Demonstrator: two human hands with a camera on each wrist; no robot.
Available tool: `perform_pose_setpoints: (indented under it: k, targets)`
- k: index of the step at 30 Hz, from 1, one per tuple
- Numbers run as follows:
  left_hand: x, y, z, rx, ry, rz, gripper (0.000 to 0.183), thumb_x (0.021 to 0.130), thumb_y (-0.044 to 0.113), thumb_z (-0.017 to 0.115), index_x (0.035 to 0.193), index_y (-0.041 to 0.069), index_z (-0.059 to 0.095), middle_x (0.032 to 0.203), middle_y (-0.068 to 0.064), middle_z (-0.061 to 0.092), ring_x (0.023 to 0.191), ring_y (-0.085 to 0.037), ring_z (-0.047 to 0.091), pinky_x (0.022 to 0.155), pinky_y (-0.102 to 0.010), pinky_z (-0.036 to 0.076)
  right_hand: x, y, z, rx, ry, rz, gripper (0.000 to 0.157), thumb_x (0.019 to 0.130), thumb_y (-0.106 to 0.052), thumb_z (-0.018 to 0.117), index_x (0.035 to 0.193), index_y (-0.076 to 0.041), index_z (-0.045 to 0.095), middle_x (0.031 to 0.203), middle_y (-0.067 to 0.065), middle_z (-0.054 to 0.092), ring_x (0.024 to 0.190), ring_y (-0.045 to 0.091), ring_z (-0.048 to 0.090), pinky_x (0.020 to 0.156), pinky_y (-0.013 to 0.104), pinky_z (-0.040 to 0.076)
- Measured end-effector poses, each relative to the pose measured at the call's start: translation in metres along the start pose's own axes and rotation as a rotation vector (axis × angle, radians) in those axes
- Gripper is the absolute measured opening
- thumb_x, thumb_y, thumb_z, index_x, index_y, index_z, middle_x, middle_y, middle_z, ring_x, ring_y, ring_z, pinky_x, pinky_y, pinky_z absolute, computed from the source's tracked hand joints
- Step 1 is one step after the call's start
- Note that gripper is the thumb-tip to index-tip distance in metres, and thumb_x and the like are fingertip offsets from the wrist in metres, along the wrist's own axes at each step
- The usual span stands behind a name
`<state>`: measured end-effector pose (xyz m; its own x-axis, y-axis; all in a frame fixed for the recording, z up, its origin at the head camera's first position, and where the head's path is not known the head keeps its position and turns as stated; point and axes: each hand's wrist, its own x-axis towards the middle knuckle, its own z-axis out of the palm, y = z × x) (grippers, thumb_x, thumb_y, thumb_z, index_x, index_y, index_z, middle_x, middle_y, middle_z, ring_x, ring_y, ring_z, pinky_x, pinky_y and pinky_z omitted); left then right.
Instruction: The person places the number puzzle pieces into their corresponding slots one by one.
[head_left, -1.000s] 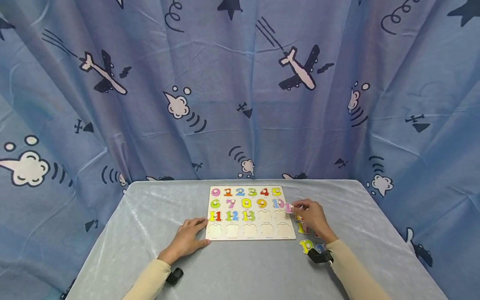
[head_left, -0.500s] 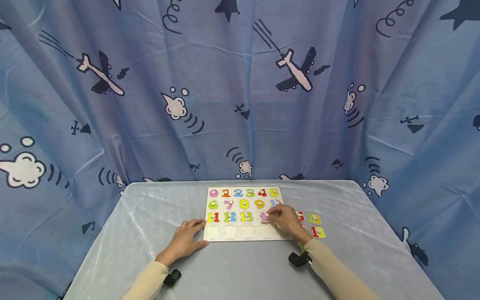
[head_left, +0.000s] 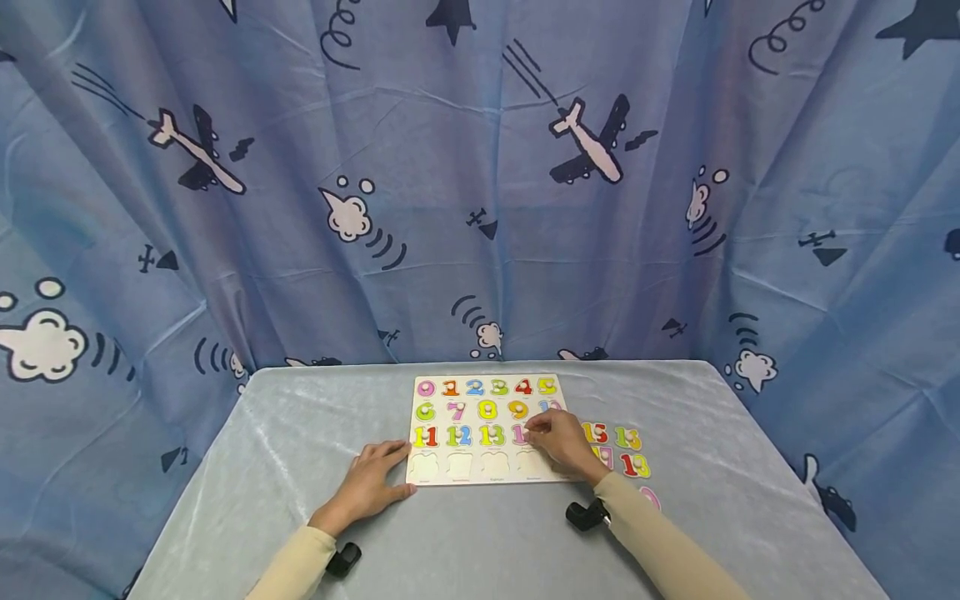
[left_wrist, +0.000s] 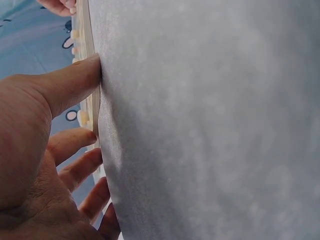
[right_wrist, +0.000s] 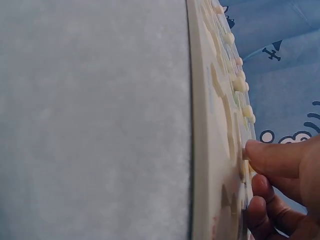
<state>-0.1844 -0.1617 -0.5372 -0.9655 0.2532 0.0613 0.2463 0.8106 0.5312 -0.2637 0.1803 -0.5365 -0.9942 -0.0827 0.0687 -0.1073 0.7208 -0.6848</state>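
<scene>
A wooden number puzzle board [head_left: 444, 481] lies on the table, with knobbed number pieces filling its top rows and bare recesses in the bottom row. My left hand [head_left: 366, 485] rests against its left side, fingers spread, thumb and fingertips touching the board's edge [left_wrist: 89, 40] in the left wrist view. With thumb and index finger, my right hand [head_left: 562, 442] pinches a pink number piece [head_left: 517, 435] at the third row, just right of the green 13 [head_left: 492, 435]. The hand hides part of that piece; whether it sits fully in its recess I cannot tell.
Several loose number pieces lie right of the board, among them a red 15 [head_left: 596, 432], a yellow-green piece [head_left: 628, 438] and a red-and-yellow piece [head_left: 635, 465]. A pink piece [head_left: 650, 497] shows partly behind the right sleeve. A patterned blue curtain [head_left: 480, 167] hangs behind the table.
My right hand has carried the pink number piece left from the board's right edge to the third row, then shifted slightly further left. The left hand has stayed at the board's edge.
</scene>
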Motion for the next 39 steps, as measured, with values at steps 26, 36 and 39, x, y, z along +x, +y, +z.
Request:
perform_pose_setpoints:
  k: [26,36,39]
  targets:
    - [0.001,0.001,-0.003,-0.004,-0.005,0.005,0.067,0.082,0.031,0.08,0.139,0.006,0.055,0.144,-0.01,0.052,0.125,-0.031,0.046,0.098,-0.051,0.035,-0.015,0.055,-0.086,-0.015,0.091,0.064,0.029,0.09,-0.021,0.07,0.116,-0.008,0.07,0.113,0.013,0.068,0.099,0.025,0.059,0.081,0.034,0.046]
    - [0.0,-0.004,0.001,0.004,0.005,0.007,0.068,0.081,0.031,0.08,0.139,0.007,0.056,0.143,-0.01,0.053,0.125,-0.031,0.046,0.099,-0.051,0.036,-0.02,0.07,-0.09,-0.08,0.058,0.066,0.024,0.087,-0.02,0.074,0.106,-0.006,0.075,0.094,0.008,0.07,0.078,0.017,0.056,0.069,0.03,0.044]
    - [0.0,-0.004,0.003,-0.001,-0.001,0.006,0.068,0.081,0.032,0.08,0.139,0.006,0.055,0.144,-0.011,0.053,0.125,-0.032,0.045,0.1,-0.053,0.035,-0.02,0.072,-0.088,-0.1,0.046,0.06,0.019,0.086,-0.017,0.075,0.101,-0.006,0.076,0.09,0.007,0.071,0.075,0.015,0.056,0.067,0.03,0.044]
